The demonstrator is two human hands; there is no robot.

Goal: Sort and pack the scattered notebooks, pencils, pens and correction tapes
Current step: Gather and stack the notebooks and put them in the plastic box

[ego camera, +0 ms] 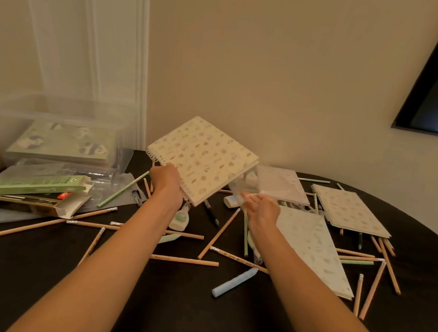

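Note:
My left hand [167,184] grips a cream spiral notebook [204,161] by its lower spiral corner and holds it tilted above the dark table [32,281]. Just right of it, my right hand [261,212] pinches a blurred clear plastic wrapper [243,186] under the notebook's right edge. Three more notebooks lie flat on the right: a greyish one [281,184], a patterned one [350,209] and a pale one [312,249]. Several wooden pencils [184,260] are scattered around. A green correction tape [179,219] lies below my left hand, and a black pen [210,213] beside it.
A clear plastic box [61,119] at the back left holds a green panda notebook [63,141]. Green and brown pencil cartons [28,183] lie in front of it. A pale blue stick [234,282] lies between my forearms. The wall stands close behind the table.

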